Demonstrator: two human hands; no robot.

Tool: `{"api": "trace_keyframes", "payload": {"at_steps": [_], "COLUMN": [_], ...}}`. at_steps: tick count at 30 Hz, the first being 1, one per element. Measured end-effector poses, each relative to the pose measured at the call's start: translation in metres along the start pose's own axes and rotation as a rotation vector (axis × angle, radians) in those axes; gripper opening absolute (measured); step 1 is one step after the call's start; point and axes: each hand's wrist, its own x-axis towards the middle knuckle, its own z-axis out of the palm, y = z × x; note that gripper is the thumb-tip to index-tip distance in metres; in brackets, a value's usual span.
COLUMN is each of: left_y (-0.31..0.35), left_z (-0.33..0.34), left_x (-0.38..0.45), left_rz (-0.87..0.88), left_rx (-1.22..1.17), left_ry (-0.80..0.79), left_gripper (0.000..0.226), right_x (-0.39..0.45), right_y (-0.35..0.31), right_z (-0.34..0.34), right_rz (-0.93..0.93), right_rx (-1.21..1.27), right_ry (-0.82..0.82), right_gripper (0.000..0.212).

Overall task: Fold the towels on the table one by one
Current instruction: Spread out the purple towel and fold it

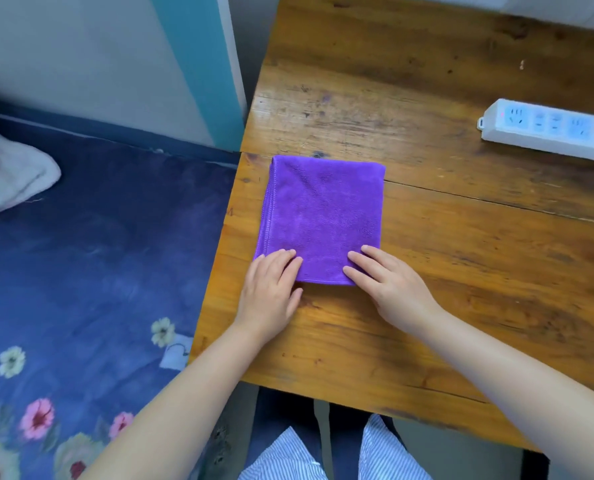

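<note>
Leftmost, a dark blue bedspread [91, 258] printed with flowers fills the side of the view, and a pale fluffy blanket [10, 174] lies bunched on it at the far left edge. Above that runs a wall with a teal stripe [198, 64]. Next comes the wooden table [444, 306], its left edge butting up against the bed. Near that left edge lies the purple towel [323, 216], folded into a neat upright rectangle with stitched hems stacked along its left side and a smooth fold at its near edge. The left hand [271, 289] rests palm down on the towel's near left corner, fingers straight and close together, thumb lying on the bare wood just below the cloth. The right hand [389, 285] rests palm down on the near right corner, fingers straight and slightly spread, pointing inward over the cloth. Neither hand pinches the fabric; both lie flat on it. Farther right and toward the back, well apart from the towel, a white power strip [545, 131] sits on the table. At the bottom edge, striped trousers [385, 452] show below the tabletop.
</note>
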Motion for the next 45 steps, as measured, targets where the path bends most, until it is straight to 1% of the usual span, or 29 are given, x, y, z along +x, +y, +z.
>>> {"api": "trace_keyframes", "payload": {"at_steps": [2, 4, 6, 7, 9, 10, 12, 13, 16, 18, 19, 21, 22, 24, 26, 28, 29, 31, 34, 35, 36, 37, 39, 42, 45], "left_y": [0.006, 0.012, 0.019, 0.023, 0.032, 0.036, 0.044, 0.049, 0.058, 0.058, 0.057, 0.055, 0.054, 0.05, 0.051, 0.054, 0.055, 0.065, 0.084, 0.09, 0.103, 0.108, 0.13, 0.158, 0.185], "left_z": [0.0, -0.001, -0.002, -0.002, -0.003, -0.006, -0.01, -0.014, -0.034, -0.048, -0.056, -0.073, -0.084, -0.099, -0.115, -0.125, -0.125, -0.128, -0.132, -0.133, -0.135, -0.137, -0.138, -0.142, -0.148], "left_x": [-0.002, -0.001, -0.002, -0.004, -0.006, -0.008, -0.015, -0.02, -0.043, -0.061, -0.072, -0.094, -0.115, -0.147, -0.195, -0.246, -0.262, -0.323, -0.405, -0.429, -0.47, -0.488, -0.549, -0.625, -0.696], "left_rz": [-0.065, -0.128, -0.218, -0.273, -0.324, -0.323, -0.306, -0.313, -0.361, -0.403, -0.441, -0.547, -0.63, -0.734, -0.849, -0.963, -1.017, -1.165, -1.328, -1.36, -1.402, -1.418, -1.484, -1.53, -1.562], "left_rx": [0.007, 0.01, -0.04, -0.051, -0.048, -0.043, -0.011, -0.017, -0.051, -0.068, -0.081, -0.168, -0.176, -0.169, -0.152, -0.123, -0.113, -0.081, -0.079, -0.079, -0.081, -0.074, -0.081, -0.113, -0.104], "left_ry": [-0.01, -0.018, -0.087, -0.076, -0.037, 0.007, 0.133, 0.16, 0.185, 0.202, 0.211, 0.254, 0.279, 0.312, 0.381, 0.42, 0.409, 0.416, 0.489, 0.521, 0.562, 0.586, 0.627, 0.692, 0.803], "left_gripper": [0.053, 0.054, 0.054, 0.052, 0.044, 0.041, 0.041, 0.042, 0.04, 0.031, 0.026, 0.027, 0.028, 0.027, 0.028, 0.028, 0.029, 0.032, 0.035, 0.035, 0.034, 0.033, 0.031, 0.03, 0.025], "right_x": [0.002, 0.005, 0.008, 0.009, 0.011, 0.011, 0.009, 0.008, 0.008, 0.014, 0.017, 0.024, 0.029, 0.036, 0.037, 0.032, 0.029, 0.012, -0.019, -0.03, -0.051, -0.061, -0.099, -0.145, -0.188], "right_y": [0.003, 0.006, 0.01, 0.012, 0.016, 0.018, 0.02, 0.02, 0.011, -0.002, -0.012, -0.036, -0.057, -0.089, -0.136, -0.184, -0.2, -0.258, -0.336, -0.359, -0.394, -0.41, -0.461, -0.522, -0.581], "right_z": [-0.004, -0.009, -0.016, -0.022, -0.033, -0.038, -0.049, -0.055, -0.077, -0.089, -0.095, -0.105, -0.109, -0.111, -0.108, -0.1, -0.097, -0.09, -0.085, -0.087, -0.085, -0.088, -0.091, -0.093, -0.099], "right_rz": [-0.008, 0.007, 0.013, 0.003, 0.038, 0.063, 0.076, 0.076, 0.05, 0.027, 0.012, -0.027, -0.084, -0.15, -0.261, -0.354, -0.368, -0.482, -0.616, -0.641, -0.697, -0.711, -0.785, -0.842, -0.911], "right_rx": [0.029, 0.125, 0.271, 0.335, 0.445, 0.489, 0.545, 0.561, 0.594, 0.61, 0.619, 0.615, 0.608, 0.611, 0.596, 0.561, 0.542, 0.512, 0.469, 0.463, 0.48, 0.49, 0.508, 0.544, 0.601], "right_ry": [-0.002, 0.006, -0.008, -0.016, -0.058, -0.094, -0.148, -0.162, -0.217, -0.229, -0.232, -0.222, -0.23, -0.235, -0.248, -0.227, -0.213, -0.208, -0.198, -0.203, -0.204, -0.215, -0.229, -0.245, -0.276], "right_gripper": [0.048, 0.045, 0.031, 0.024, 0.02, 0.019, 0.02, 0.019, 0.02, 0.02, 0.021, 0.029, 0.034, 0.042, 0.045, 0.046, 0.045, 0.039, 0.03, 0.029, 0.029, 0.029, 0.029, 0.024, 0.022]}}
